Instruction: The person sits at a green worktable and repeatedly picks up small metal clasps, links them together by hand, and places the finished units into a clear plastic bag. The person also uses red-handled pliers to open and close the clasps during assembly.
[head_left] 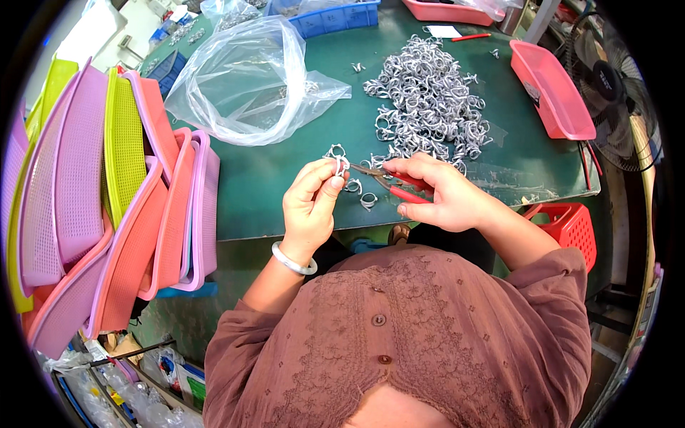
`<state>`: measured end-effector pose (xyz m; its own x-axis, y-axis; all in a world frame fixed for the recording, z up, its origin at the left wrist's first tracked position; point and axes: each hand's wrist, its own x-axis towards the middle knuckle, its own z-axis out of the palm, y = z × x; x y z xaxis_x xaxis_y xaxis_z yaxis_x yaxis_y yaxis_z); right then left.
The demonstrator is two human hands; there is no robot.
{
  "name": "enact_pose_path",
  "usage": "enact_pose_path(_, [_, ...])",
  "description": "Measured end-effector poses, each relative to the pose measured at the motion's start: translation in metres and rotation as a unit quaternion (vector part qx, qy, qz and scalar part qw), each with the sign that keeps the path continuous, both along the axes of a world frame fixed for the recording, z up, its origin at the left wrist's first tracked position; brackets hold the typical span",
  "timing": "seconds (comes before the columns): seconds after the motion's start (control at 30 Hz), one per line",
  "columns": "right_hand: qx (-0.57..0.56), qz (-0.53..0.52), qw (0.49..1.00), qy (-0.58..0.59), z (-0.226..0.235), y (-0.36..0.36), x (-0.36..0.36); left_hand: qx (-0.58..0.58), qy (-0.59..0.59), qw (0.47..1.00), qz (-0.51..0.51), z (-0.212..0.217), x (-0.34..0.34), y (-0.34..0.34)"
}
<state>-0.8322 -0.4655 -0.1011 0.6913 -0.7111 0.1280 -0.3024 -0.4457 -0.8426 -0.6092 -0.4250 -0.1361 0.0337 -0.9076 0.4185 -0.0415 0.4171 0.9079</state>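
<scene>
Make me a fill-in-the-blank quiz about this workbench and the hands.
The pliers in the right hand have ____ handles.
A small grey part is pinched by the ____ hand.
The metal pile lies to the ____ of the clear plastic bag.
The tabletop is coloured ____.

Missing words: red; left; right; green.

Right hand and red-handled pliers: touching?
Touching. The head view shows the right hand gripping the red-handled pliers, its fingers against the handles.

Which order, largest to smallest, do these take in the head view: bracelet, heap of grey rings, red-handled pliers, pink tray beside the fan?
1. Heap of grey rings
2. Pink tray
3. Red-handled pliers, partly covered
4. Bracelet
</scene>
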Motion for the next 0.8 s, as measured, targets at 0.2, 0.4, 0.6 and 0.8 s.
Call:
enact_pose_path(0.2, [0.057,0.008,0.998,-0.012,0.0002,0.0016,-0.0004,0.048,0.051,0.998,-0.01,-0.0002,-0.0015,0.0017])
enact_pose_path(0.4, [0.075,-0.003,0.997,-0.011,-0.0021,0.0026,-0.0018,0.081,0.118,0.989,-0.021,-0.0044,-0.0022,0.0022])
enact_pose_path(0.6, [0.087,-0.003,0.996,-0.011,-0.0026,0.0032,-0.0016,0.085,0.134,0.987,-0.025,-0.007,-0.0017,0.0017])
enact_pose_path(0.8, [0.021,-0.026,0.999,0.002,-0.0031,0.0023,-0.0075,0.096,0.135,0.986,-0.022,-0.0061,-0.0013,0.0017])
